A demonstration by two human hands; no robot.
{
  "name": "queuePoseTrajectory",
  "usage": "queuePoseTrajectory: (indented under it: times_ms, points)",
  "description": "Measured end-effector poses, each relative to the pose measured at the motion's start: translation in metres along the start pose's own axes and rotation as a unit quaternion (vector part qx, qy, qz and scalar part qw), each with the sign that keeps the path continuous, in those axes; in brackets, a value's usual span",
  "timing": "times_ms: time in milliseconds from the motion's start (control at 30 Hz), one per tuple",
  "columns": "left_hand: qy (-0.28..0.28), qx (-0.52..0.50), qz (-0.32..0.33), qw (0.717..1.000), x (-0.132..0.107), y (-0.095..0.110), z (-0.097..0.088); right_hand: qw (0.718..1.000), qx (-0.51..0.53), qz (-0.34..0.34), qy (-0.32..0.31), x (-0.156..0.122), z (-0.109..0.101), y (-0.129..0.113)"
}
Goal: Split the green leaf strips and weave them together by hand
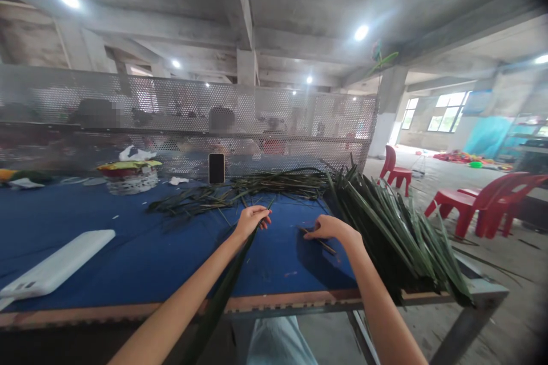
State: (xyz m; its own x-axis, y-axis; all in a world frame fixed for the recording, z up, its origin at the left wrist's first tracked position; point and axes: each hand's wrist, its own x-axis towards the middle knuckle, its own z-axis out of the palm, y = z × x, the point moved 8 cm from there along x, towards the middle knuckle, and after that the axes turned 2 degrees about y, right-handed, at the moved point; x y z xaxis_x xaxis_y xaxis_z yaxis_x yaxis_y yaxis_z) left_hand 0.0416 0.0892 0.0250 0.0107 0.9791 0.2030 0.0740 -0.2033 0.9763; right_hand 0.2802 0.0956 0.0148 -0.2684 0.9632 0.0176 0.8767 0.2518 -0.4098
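**Hands at work on a long leaf**

The left hand is closed around a long green leaf, which runs from mid-table down past the front edge of the blue table. The right hand rests with fingers curled, touching what seems to be a thin brown stick; whether it grips it is unclear. A pile of leaves lies along the right edge. A phone stands at the back edge.

L hand curled closed, forearm stretched fwd. R hand palm down, fingers bent, grip unclear. Both arms bare, hands near each other.
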Motion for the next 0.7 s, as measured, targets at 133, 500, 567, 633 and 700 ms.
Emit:
queuePoseTrajectory:
  times_ms: [133, 500, 567, 633, 700]
  points:
    - [0.002, 0.011, 0.009, 1.000, -0.001, 0.001, 0.000, 0.980, 0.164, -0.096, -0.054, 0.027, 0.013, -0.031]
    - [0.002, 0.034, 0.044, 0.998, -0.004, 0.004, 0.002, 0.820, 0.558, -0.059, 0.111, 0.037, 0.041, -0.068]
    - [-0.008, 0.026, 0.039, 0.999, -0.004, 0.003, 0.004, 0.813, 0.572, -0.054, 0.092, 0.031, 0.043, -0.070]
    - [-0.013, 0.009, 0.025, 1.000, -0.003, 0.000, 0.004, 0.809, 0.580, -0.056, 0.079, 0.027, 0.042, -0.073]
    - [-0.014, -0.001, 0.009, 1.000, -0.003, -0.002, 0.004, 0.811, 0.577, -0.059, 0.077, 0.025, 0.039, -0.075]
